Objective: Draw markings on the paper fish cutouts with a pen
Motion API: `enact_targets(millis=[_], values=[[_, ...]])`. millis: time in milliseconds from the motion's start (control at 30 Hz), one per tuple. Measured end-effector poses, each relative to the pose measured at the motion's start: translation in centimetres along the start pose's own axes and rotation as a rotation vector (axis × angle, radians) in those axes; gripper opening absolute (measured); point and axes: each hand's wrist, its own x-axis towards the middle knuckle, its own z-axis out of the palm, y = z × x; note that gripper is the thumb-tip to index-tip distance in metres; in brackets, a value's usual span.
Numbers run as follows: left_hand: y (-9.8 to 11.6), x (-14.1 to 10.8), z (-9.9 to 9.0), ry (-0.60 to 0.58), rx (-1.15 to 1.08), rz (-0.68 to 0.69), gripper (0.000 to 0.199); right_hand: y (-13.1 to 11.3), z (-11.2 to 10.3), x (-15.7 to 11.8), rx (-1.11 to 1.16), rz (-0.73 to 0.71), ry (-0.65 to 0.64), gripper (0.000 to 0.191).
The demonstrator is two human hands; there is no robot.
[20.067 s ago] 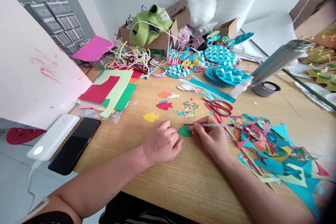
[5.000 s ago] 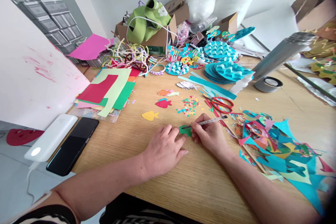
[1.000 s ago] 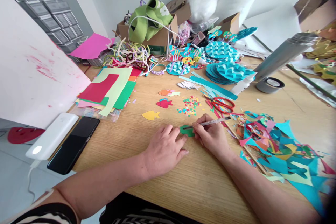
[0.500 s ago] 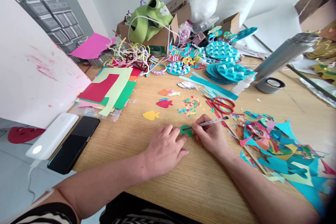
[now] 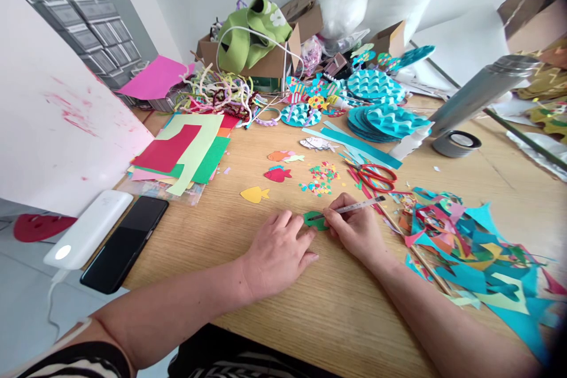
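At the far left of your table (image 5: 274, 331) lie a white power bank (image 5: 91, 228) and a black phone (image 5: 125, 243), side by side near the edge, with a stack of coloured paper sheets (image 5: 186, 153) beyond them. Moving right, three paper fish sit apart on the wood: a yellow fish cut-out (image 5: 254, 194), a red fish cut-out (image 5: 277, 174) and an orange one (image 5: 279, 156) farther back. Your left hand (image 5: 277, 251) rests palm down, fingers loosely spread, its fingertips pressing the near left edge of the green paper cut-out (image 5: 315, 220). That cut-out lies flat between your two hands, touching both, just ahead of the left fingertips and just left of the right thumb. Your right hand (image 5: 357, 230) pinches a pen (image 5: 349, 208) in a writing grip; the pen's long axis runs from upper right down to lower left, its tip meeting the top of the green piece. The right hand is therefore the nearer working hand, the left the holder. Beyond lie confetti scraps (image 5: 319, 179) and red-handled scissors (image 5: 374, 177); at far right spreads a heap of paper offcuts (image 5: 469, 254).
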Motion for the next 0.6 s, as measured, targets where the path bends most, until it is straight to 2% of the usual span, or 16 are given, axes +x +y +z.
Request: enact_targets(millis=[600], values=[[0.03, 0.01, -0.02, 0.007, 0.004, -0.001, 0.040, 0.14, -0.06, 0.05, 0.006, -0.005, -0.005, 0.019]])
